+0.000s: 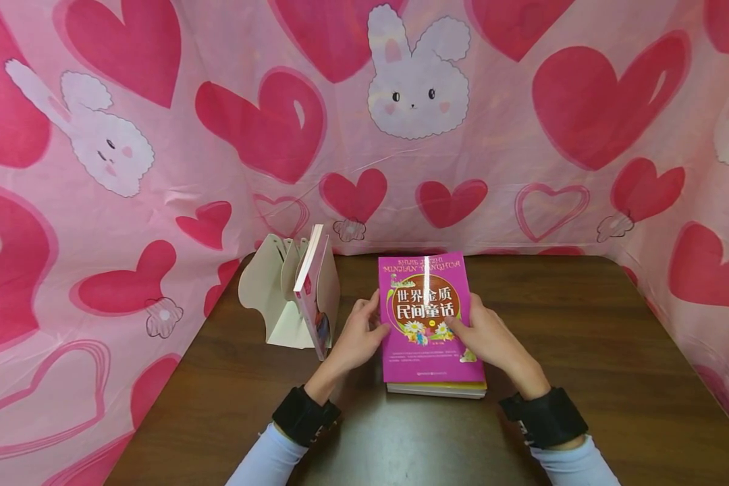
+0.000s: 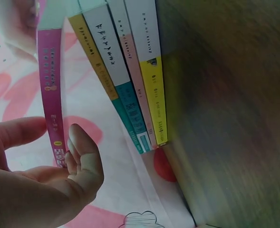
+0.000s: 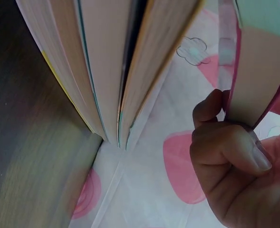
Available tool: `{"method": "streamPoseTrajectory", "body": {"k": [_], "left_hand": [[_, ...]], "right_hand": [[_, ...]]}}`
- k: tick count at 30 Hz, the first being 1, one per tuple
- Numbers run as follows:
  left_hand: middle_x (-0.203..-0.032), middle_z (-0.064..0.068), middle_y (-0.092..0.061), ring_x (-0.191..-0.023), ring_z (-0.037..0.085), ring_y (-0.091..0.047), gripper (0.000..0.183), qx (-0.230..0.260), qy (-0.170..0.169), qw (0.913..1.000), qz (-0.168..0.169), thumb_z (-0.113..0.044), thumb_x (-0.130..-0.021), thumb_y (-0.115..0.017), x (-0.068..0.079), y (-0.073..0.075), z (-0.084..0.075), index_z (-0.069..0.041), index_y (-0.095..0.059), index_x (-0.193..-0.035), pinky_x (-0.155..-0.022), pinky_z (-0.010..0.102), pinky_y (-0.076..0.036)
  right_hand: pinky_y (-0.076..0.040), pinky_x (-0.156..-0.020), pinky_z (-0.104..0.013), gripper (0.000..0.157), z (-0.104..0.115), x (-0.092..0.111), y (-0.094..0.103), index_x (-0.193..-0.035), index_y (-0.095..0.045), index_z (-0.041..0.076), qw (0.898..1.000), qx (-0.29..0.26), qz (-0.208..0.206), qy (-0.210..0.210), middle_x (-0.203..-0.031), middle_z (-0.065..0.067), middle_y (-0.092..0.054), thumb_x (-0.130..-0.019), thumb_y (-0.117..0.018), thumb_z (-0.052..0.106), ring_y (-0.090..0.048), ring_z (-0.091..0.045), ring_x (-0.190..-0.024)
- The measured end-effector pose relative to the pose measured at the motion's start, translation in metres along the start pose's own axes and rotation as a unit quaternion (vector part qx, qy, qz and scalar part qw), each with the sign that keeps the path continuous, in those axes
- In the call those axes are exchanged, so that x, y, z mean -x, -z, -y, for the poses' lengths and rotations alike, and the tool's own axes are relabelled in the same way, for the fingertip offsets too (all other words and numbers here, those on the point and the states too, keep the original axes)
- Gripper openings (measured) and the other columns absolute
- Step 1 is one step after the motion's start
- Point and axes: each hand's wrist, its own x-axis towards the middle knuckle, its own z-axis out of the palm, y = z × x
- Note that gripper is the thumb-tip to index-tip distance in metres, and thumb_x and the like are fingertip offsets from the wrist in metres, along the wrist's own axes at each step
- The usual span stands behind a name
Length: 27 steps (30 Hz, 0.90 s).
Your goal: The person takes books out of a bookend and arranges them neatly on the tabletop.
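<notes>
A purple paperback book (image 1: 428,361) with white Chinese lettering is held between both hands, raised over a stack of several books (image 1: 437,389). My left hand (image 1: 356,337) grips its spine side, thumb to the front cover and fingers behind. From the other side my right hand (image 1: 492,334) holds the page edge, its thumb lying on the cover. In the left wrist view the purple spine (image 2: 51,95) stands apart from the stacked spines (image 2: 123,71), which are yellow, pink, teal and brown. The right wrist view shows the book's pages (image 3: 258,71) between thumb and fingers.
To the left on the brown wooden table (image 1: 583,337) stands a cream book rack (image 1: 258,283) with dividers. A thin book (image 1: 310,290) leans upright in its right-hand slot. A pink cloth (image 1: 510,115) with hearts and rabbits hangs behind and at both sides.
</notes>
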Motion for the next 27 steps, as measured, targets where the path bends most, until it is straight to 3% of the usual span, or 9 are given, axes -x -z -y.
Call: {"method": "streamPoseTrajectory", "body": {"k": [13,27], "left_hand": [[-0.11,0.016,-0.051,-0.095,0.023,-0.055,0.075,-0.006,0.006,0.9995,0.03,-0.009,-0.097,-0.071,-0.01,-0.007,0.01,0.007,-0.034,-0.16,-0.076,0.03,-0.046],[-0.111,0.011,-0.051,-0.098,0.023,-0.054,0.075,-0.03,0.052,0.9961,0.065,-0.018,-0.096,-0.073,-0.018,-0.009,0.013,0.004,-0.039,-0.159,-0.077,0.033,-0.049]], "right_hand": [[-0.061,-0.066,-0.038,0.071,-0.003,0.002,0.002,-0.148,-0.027,-0.011,0.999,0.012,0.017,-0.043,-0.103,-0.017,-0.062,-0.102,-0.069,0.022,-0.068,-0.02,-0.078],[-0.06,-0.066,-0.039,0.067,-0.005,0.0,0.003,-0.143,-0.03,-0.015,0.998,0.021,0.029,-0.056,-0.1,-0.019,-0.061,-0.102,-0.068,0.022,-0.067,-0.022,-0.078]]}}
